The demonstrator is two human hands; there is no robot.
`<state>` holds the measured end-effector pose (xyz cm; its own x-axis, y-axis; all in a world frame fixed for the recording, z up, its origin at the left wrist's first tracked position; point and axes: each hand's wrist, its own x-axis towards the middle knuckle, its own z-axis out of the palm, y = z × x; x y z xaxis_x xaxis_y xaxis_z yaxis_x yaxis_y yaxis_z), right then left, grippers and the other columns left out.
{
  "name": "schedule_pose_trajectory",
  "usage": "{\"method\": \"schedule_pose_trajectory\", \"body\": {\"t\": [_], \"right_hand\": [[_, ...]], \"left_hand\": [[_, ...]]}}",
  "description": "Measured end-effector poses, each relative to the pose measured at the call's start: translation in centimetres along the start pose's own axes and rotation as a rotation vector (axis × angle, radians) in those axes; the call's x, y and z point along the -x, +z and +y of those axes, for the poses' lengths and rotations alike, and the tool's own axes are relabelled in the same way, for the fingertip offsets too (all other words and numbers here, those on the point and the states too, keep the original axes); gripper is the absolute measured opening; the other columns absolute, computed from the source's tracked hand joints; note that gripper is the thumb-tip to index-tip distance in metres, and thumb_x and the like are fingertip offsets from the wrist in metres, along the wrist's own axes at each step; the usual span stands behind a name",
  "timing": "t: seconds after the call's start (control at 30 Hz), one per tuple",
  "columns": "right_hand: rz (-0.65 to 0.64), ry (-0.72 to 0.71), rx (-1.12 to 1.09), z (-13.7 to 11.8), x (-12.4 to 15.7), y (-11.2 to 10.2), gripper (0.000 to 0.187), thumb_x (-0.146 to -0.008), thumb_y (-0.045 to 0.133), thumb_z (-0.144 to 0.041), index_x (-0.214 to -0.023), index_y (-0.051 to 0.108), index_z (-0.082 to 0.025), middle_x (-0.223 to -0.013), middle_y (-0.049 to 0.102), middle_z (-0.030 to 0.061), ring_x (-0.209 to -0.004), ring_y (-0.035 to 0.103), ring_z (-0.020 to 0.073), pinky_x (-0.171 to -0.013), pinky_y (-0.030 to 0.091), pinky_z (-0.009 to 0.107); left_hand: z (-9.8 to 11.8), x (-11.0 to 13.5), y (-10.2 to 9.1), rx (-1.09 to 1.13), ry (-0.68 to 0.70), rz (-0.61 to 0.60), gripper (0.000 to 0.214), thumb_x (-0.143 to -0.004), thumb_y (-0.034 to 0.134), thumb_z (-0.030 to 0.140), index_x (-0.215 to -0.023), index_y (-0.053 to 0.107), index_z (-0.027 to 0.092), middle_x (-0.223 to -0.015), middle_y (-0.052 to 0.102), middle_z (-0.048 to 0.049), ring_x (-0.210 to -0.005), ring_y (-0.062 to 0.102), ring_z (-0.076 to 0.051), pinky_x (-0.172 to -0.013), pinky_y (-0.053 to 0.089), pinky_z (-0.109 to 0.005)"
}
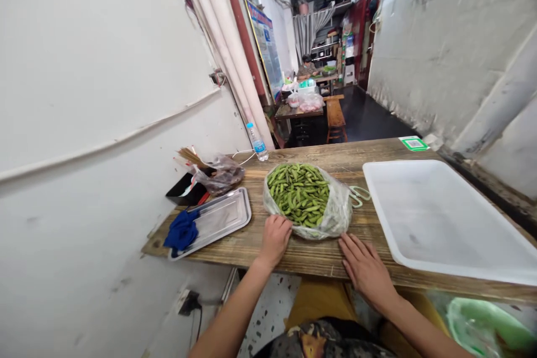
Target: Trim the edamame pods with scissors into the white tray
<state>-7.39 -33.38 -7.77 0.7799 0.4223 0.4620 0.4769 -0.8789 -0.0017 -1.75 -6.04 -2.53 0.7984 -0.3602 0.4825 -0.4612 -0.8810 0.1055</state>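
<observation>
A clear plastic bag (335,218) full of green edamame pods (300,193) sits open on the wooden table (319,257) in front of me. My left hand (274,238) is at the bag's near left edge, fingers curled against the plastic. Flat on the table at the bag's near right corner lies my right hand (366,268), fingers stretched out and holding nothing. A pair of pale green scissors (358,196) lies just right of the bag.
A large white plastic tray (440,218) fills the table's right side. A steel tray (220,218) with a blue cloth (182,231) lies at the left, beside a black holder of chopsticks (188,187) and a water bottle (257,142). Another person sits far down the corridor.
</observation>
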Motion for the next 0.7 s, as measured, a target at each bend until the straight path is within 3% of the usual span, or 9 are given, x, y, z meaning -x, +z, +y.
{"method": "schedule_pose_trajectory", "body": {"t": [0.1,0.2,0.33,0.4,0.47,0.57,0.7], "right_hand": [[0.047,0.000,-0.047,-0.1,1.5,-2.0,0.044,-0.090,0.044,-0.023,-0.132,0.046,-0.014,-0.140,0.045,0.0087,-0.128,0.041,0.0232,-0.100,0.040,0.039],[0.186,-0.009,-0.079,0.7,3.5,-4.9,0.044,-0.088,0.049,-0.022,-0.132,0.045,-0.020,-0.136,0.049,0.0082,-0.127,0.043,0.0224,-0.102,0.038,0.039],[0.296,0.225,0.122,4.1,5.0,-7.6,0.044,-0.086,0.054,-0.031,-0.127,0.050,-0.016,-0.129,0.054,0.0148,-0.121,0.046,0.0319,-0.096,0.035,0.048],[0.258,0.296,0.176,6.3,4.9,-7.8,0.036,-0.087,0.051,-0.032,-0.118,0.056,-0.015,-0.122,0.059,0.0150,-0.117,0.049,0.0326,-0.093,0.032,0.049],[0.209,0.273,0.157,8.7,4.3,-7.5,0.024,-0.087,0.049,-0.029,-0.105,0.062,-0.020,-0.112,0.064,0.0090,-0.114,0.051,0.0295,-0.094,0.029,0.048],[0.164,0.192,0.109,12.5,2.9,-6.5,0.014,-0.085,0.051,-0.026,-0.091,0.064,-0.023,-0.105,0.066,0.0044,-0.113,0.050,0.0264,-0.094,0.027,0.045],[0.096,0.053,0.073,16.8,0.5,-6.5,0.014,-0.082,0.052,-0.028,-0.087,0.062,-0.020,-0.106,0.064,0.0069,-0.111,0.050,0.0260,-0.091,0.032,0.043]], "left_hand": [[0.5,0.9,0.0,-0.056,0.047,0.002,0.022,-0.092,0.040,0.021,-0.083,0.060,0.019,-0.083,0.057,-0.0066,-0.085,0.045,-0.022,-0.075,0.037,-0.036],[0.6,2.1,-0.3,-0.088,0.079,-0.022,0.023,-0.092,0.039,0.019,-0.081,0.059,0.018,-0.078,0.057,-0.0064,-0.080,0.044,-0.021,-0.073,0.036,-0.035],[2.3,2.6,-1.2,-0.074,0.004,0.017,0.019,-0.091,0.042,0.019,-0.090,0.061,0.018,-0.088,0.059,-0.0066,-0.090,0.048,-0.021,-0.086,0.035,-0.038],[4.0,2.1,-1.5,-0.033,0.005,0.046,0.023,-0.090,0.047,0.024,-0.109,0.058,0.019,-0.105,0.058,-0.0084,-0.103,0.047,-0.022,-0.096,0.031,-0.041],[5.9,1.0,-1.5,-0.005,0.035,0.046,0.042,-0.088,0.051,0.032,-0.127,0.047,0.018,-0.119,0.054,-0.0110,-0.113,0.042,-0.025,-0.099,0.028,-0.042],[8.3,-1.0,-0.7,0.017,0.001,0.010,0.059,-0.085,0.056,0.039,-0.135,0.037,0.015,-0.121,0.053,-0.0125,-0.112,0.042,-0.027,-0.096,0.030,-0.042],[10.2,-1.7,1.0,0.018,-0.034,-0.038,0.029,-0.090,0.046,0.027,-0.117,0.052,0.017,-0.096,0.058,-0.0072,-0.093,0.047,-0.024,-0.084,0.034,-0.040]]}}
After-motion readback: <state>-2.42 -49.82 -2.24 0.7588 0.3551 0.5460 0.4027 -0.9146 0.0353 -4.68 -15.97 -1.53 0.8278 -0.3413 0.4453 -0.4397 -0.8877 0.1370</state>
